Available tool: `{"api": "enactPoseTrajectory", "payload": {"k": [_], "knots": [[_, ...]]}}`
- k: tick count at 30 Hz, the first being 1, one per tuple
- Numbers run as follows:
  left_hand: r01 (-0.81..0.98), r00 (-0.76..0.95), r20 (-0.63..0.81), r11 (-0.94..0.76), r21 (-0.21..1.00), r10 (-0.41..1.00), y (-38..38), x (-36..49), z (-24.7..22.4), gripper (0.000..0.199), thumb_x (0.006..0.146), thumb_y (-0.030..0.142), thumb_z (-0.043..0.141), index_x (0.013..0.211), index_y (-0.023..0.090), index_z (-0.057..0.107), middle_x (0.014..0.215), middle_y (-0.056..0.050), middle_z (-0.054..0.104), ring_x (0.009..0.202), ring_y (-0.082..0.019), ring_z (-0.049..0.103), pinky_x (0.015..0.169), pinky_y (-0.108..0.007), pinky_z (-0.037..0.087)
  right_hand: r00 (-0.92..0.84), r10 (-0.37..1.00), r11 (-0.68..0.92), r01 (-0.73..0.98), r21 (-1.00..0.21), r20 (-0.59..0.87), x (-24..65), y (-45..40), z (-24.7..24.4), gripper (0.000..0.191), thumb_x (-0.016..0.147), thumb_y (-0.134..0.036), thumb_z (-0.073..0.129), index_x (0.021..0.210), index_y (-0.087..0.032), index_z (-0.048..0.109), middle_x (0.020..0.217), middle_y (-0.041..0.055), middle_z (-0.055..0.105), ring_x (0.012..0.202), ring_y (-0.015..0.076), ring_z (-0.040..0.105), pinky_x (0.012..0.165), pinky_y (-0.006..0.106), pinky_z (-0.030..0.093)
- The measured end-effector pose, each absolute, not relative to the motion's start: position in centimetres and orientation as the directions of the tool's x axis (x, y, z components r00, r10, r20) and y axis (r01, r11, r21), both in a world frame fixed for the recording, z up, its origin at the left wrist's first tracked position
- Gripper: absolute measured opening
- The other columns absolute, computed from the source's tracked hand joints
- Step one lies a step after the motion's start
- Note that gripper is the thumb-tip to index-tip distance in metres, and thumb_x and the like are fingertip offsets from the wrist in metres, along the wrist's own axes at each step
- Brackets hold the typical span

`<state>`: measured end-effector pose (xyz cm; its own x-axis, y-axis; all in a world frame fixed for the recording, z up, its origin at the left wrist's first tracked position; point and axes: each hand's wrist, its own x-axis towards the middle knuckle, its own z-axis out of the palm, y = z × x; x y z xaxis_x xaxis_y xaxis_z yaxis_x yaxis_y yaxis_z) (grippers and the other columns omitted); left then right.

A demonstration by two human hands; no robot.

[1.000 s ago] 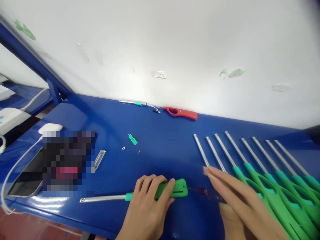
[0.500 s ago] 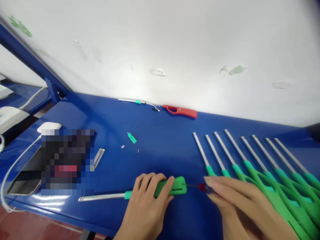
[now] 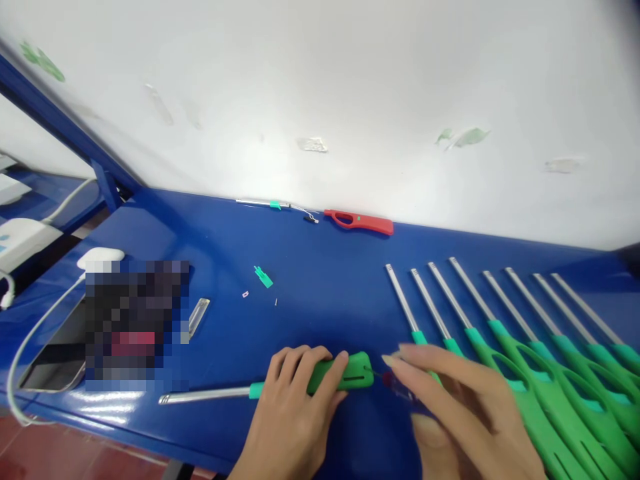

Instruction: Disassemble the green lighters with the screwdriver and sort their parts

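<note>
Head view, left hand (image 3: 295,407): I see it clasping the green lighter (image 3: 359,371), which lies along the blue table's (image 3: 320,300) front.
Right hand (image 3: 450,407): thumb and fingers parted about the blurred screwdriver (image 3: 387,380); I cannot tell whether they grip.
Screwdriver tip: at the lighter's handle end.
Other lighters (image 3: 565,420): rowed, right.

A green lighter (image 3: 359,367) is gripped by the left hand (image 3: 295,410) — a blurred screwdriver (image 3: 387,380) is flanked by the right hand (image 3: 467,403).
</note>
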<state>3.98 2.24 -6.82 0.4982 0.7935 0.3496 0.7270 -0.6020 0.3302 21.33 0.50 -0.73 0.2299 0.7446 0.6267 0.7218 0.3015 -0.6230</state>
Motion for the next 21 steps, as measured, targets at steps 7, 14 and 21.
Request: {"api": "enactPoseTrajectory", "payload": {"k": [7,14,21], "knots": [[0.727,0.510,0.330,-0.603,0.329,0.794,2.2,3.8,-7.1,0.033,0.115,0.022,0.050,0.145,0.021,0.064,0.124,-0.008,0.071,0.111,-0.027,0.064,0.099,-0.045,0.047,0.342,0.652,0.338,0.668,-0.662,0.677,21.2,1.1,-1.0,0.026,0.094,-0.003,0.076,0.102,-0.026,0.082,0.097,-0.0017,0.074,0.076,0.0118,0.073,0.057,0.026,0.057],[0.733,0.509,0.315,-0.595,0.329,0.801,2.1,3.8,-7.0,0.034,0.115,0.022,0.051,0.147,0.022,0.063,0.125,-0.008,0.071,0.112,-0.027,0.065,0.099,-0.047,0.048,0.252,0.711,0.348,0.685,-0.640,0.656,22.2,0.7,-1.5,0.035,0.100,-0.001,0.062,0.115,-0.026,0.081,0.111,-0.0012,0.080,0.094,0.0148,0.079,0.078,0.028,0.064],[0.731,0.509,0.314,-0.595,0.334,0.802,2.0,3.8,-7.0,0.034,0.115,0.022,0.052,0.147,0.022,0.063,0.125,-0.008,0.071,0.112,-0.027,0.065,0.098,-0.046,0.048,0.347,0.669,0.295,0.688,-0.663,0.658,22.1,1.1,-1.4,0.021,0.099,-0.011,0.071,0.111,-0.026,0.082,0.104,-0.0011,0.077,0.086,0.0132,0.075,0.065,0.028,0.058]]}}
